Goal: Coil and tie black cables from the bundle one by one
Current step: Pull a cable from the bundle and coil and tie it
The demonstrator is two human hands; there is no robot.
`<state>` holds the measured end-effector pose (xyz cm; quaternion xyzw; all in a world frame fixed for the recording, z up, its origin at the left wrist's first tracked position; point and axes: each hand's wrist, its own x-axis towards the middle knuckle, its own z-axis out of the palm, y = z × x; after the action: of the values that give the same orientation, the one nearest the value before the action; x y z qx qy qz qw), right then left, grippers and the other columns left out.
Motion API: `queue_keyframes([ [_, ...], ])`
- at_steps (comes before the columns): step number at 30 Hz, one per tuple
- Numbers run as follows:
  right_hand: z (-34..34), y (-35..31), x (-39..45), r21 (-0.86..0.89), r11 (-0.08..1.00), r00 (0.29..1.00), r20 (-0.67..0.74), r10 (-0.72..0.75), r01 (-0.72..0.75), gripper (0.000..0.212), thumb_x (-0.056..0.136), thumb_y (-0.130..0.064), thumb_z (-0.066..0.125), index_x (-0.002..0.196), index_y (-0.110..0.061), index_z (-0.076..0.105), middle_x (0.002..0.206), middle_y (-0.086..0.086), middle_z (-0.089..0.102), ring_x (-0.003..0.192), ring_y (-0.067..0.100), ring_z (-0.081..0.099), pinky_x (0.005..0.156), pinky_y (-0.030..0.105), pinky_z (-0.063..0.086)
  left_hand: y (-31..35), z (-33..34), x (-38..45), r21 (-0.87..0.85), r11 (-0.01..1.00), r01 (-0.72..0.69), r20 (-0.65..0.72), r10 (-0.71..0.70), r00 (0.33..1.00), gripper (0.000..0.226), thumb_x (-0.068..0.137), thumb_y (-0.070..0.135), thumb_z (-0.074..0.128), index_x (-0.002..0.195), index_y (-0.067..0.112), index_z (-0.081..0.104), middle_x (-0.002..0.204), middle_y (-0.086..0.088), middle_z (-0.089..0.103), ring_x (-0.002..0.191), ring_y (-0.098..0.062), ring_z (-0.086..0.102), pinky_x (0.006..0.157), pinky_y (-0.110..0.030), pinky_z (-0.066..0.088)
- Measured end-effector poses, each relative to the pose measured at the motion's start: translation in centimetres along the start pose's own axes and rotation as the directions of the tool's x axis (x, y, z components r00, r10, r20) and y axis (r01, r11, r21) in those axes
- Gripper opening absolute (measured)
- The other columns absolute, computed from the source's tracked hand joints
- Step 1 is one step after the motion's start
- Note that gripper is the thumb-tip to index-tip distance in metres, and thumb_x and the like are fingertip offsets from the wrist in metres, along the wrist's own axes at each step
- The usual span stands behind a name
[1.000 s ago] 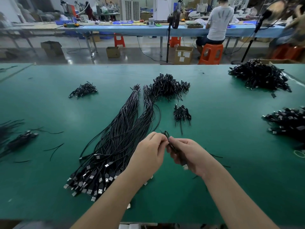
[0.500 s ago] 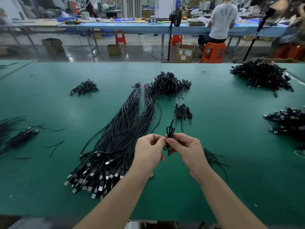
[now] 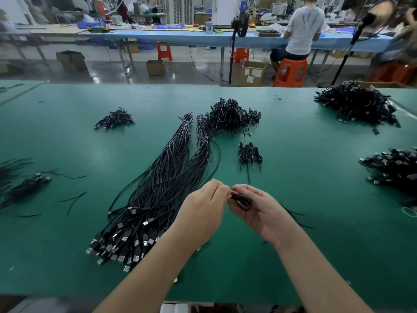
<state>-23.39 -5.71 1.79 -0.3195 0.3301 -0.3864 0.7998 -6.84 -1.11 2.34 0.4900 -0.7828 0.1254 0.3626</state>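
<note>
A small coiled black cable lies across the palm of my right hand, whose fingers curl around it. My left hand pinches the coil's left end with curled fingertips, touching the right hand. Both hover just above the green table. Left of the hands, the long bundle of black cables stretches away from me, its USB plugs fanned out at the near end. A small heap of tied coils sits beyond my hands.
Bigger heaps of coiled cables lie at the back centre, back left, far right and right edge. Loose black ties lie right of my wrist, more at left. A person sits at another bench behind.
The coil stood upright between both hands' fingertips; now it lies flat in my right palm, which has turned upward. Both hands stayed in about the same place.
</note>
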Motion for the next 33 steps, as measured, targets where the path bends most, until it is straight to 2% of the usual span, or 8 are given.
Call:
queue_keyframes([
  [5,0.6,0.5,0.3,-0.027,0.993,0.993,-0.013,-0.114,0.114,0.021,0.076,-0.006,0.074,0.096,-0.005,0.07,0.099,0.016,0.072,0.088,0.023,0.072,0.081,0.028,0.059,0.5,0.7,-0.7,-0.18,0.949,0.259,-0.029,-0.268,0.963,0.009,0.096,0.007,0.06,0.09,0.002,0.065,0.086,-0.006,0.062,0.067,-0.022,0.06,0.059,-0.037,0.053],
  [10,1.0,1.5,0.3,0.02,0.976,0.975,-0.051,-0.217,0.218,0.027,0.076,-0.002,0.071,0.102,-0.004,0.064,0.099,0.014,0.071,0.093,0.024,0.071,0.09,0.032,0.058,1.2,1.6,-0.6,-0.312,0.839,0.447,-0.036,-0.48,0.876,0.004,0.093,0.004,0.066,0.091,0.008,0.066,0.085,0.004,0.061,0.071,-0.006,0.051,0.068,-0.012,0.042],
  [13,0.9,1.6,0.4,0.032,0.975,0.973,-0.076,-0.218,0.221,0.036,0.075,-0.002,0.072,0.111,-0.002,0.064,0.093,0.01,0.069,0.087,0.022,0.07,0.079,0.027,0.059,1.1,1.4,-0.5,-0.268,0.883,0.386,-0.048,-0.412,0.91,0.002,0.093,0.003,0.067,0.092,0.005,0.066,0.087,-0.001,0.063,0.07,-0.014,0.058,0.065,-0.023,0.048],
  [18,0.4,1.4,0.3,-0.002,0.987,0.979,-0.127,-0.162,0.163,0.045,0.071,-0.002,0.075,0.116,0.002,0.068,0.113,0.024,0.069,0.091,0.028,0.071,0.075,0.027,0.059,0.3,1.0,-0.5,-0.145,0.973,0.179,-0.037,-0.186,0.982,0.005,0.095,0.003,0.064,0.091,0.0,0.067,0.088,-0.008,0.065,0.067,-0.023,0.062,0.058,-0.036,0.056],
  [22,-0.3,1.8,0.6,0.019,0.98,0.968,-0.161,-0.191,0.197,0.032,0.068,-0.001,0.077,0.1,-0.003,0.076,0.099,0.017,0.073,0.088,0.027,0.071,0.075,0.028,0.059,-0.4,1.5,-0.9,-0.141,0.985,0.1,0.019,-0.098,0.995,0.009,0.096,0.009,0.061,0.097,0.006,0.07,0.093,-0.002,0.065,0.073,-0.018,0.062,0.06,-0.032,0.055],
  [25,-0.8,2.1,1.0,0.036,0.981,0.964,-0.196,-0.181,0.191,0.038,0.069,-0.002,0.077,0.107,0.0,0.072,0.098,0.016,0.074,0.086,0.027,0.072,0.076,0.029,0.06,-1.5,2.7,-1.0,-0.17,0.974,0.149,-0.01,-0.152,0.988,0.017,0.097,0.013,0.055,0.104,0.01,0.07,0.099,0.002,0.065,0.082,-0.011,0.061,0.072,-0.022,0.053],
  [30,-2.3,2.2,2.0,0.083,0.965,0.919,-0.334,-0.209,0.249,0.025,0.079,0.008,0.07,0.1,-0.004,0.062,0.084,0.012,0.071,0.078,0.026,0.071,0.071,0.028,0.06,-7.5,5.7,-0.6,0.077,0.876,0.476,0.086,-0.481,0.872,0.031,0.095,0.014,0.057,0.125,0.011,0.064,0.125,-0.008,0.062,0.118,-0.024,0.055,0.103,-0.039,0.045],
  [33,-3.0,2.1,2.6,-0.011,0.97,0.901,-0.367,-0.23,0.243,0.016,0.086,0.008,0.067,0.092,-0.006,0.063,0.084,0.013,0.07,0.077,0.024,0.071,0.071,0.026,0.059,-11.2,7.8,-0.5,0.31,0.809,0.498,0.328,-0.583,0.743,0.05,0.103,0.028,0.045,0.152,0.02,0.038,0.16,-0.015,0.03,0.15,-0.03,0.021,0.122,-0.046,0.018],
])
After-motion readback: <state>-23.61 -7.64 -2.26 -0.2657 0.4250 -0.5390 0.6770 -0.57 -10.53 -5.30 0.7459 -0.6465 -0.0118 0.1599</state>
